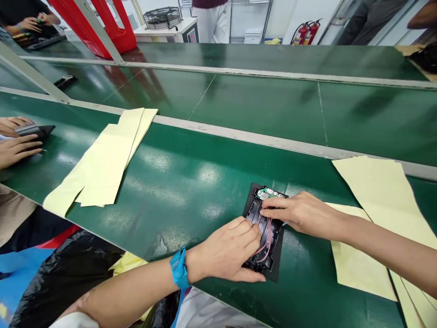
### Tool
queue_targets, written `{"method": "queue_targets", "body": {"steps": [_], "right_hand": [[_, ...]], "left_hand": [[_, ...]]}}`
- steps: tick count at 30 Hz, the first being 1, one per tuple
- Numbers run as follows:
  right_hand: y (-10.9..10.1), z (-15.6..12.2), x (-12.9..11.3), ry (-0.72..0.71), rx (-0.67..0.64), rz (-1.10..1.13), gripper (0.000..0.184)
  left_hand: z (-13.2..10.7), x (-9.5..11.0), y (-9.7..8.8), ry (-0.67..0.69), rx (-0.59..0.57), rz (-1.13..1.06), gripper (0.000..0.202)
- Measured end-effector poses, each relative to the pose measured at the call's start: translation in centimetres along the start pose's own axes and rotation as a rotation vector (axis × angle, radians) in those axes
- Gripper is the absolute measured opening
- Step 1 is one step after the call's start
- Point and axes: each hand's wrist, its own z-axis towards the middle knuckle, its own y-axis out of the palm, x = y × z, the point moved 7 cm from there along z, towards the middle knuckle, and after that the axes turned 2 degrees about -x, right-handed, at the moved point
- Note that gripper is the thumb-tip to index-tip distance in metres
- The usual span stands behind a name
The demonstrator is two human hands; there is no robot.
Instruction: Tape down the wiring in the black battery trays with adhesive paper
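Observation:
A black plastic casing (275, 233) lies open on a dark flat sheet (278, 264) on the green workbench. At its far end sits a green circuit board (269, 193), and pink wires (269, 237) loop down from it through the casing. My left hand (232, 250), with a blue wrist strap (179, 268), grips the casing's near left side, fingers curled over its edge and thumb at the bottom. From the right, my right hand (300, 213) pinches at the wires just below the board. Its fingertips partly hide what is between them.
Yellow paper sheets (105, 159) lie to the left, and more yellow sheets (385, 196) lie under and beside my right forearm. A co-worker's hands (20, 143) hold a dark part at far left. A pale rail (218, 132) crosses behind; a red bin (116, 27) stands beyond.

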Motion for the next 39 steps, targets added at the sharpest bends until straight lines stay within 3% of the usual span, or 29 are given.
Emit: {"method": "queue_targets", "body": {"steps": [8, 14, 19, 26, 31, 36, 39], "right_hand": [[-0.3, -0.5, -1.3, -0.092, -0.001, -0.096, 0.046], [0.3, -1.1, -2.4, -0.147, 0.035, -0.106, 0.028], [0.3, -1.7, -2.7, 0.0, 0.152, -0.088, 0.037], [0.5, -2.5, -5.4, 0.137, 0.413, -0.224, 0.031], [1.5, -3.4, -6.0, 0.214, 0.423, -0.173, 0.034], [1.4, -3.3, -3.7, 0.399, 0.421, 0.104, 0.027], [1.2, -2.9, -2.9, 0.408, 0.402, 0.136, 0.032]], "left_hand": [[-0.1, 0.1, 0.0, -0.005, 0.025, 0.017, 0.067], [0.3, 0.9, 0.3, -0.061, 0.074, 0.046, 0.069], [0.5, 1.4, 0.5, -0.062, 0.094, 0.104, 0.074], [0.5, 1.0, -0.1, -0.073, 0.154, 0.093, 0.076], [0.7, 0.7, -0.1, -0.096, 0.157, 0.04, 0.082], [0.9, 0.7, 0.1, -0.076, 0.107, 0.04, 0.085], [1.0, 0.7, 0.3, -0.064, 0.078, 0.027, 0.085]]}}
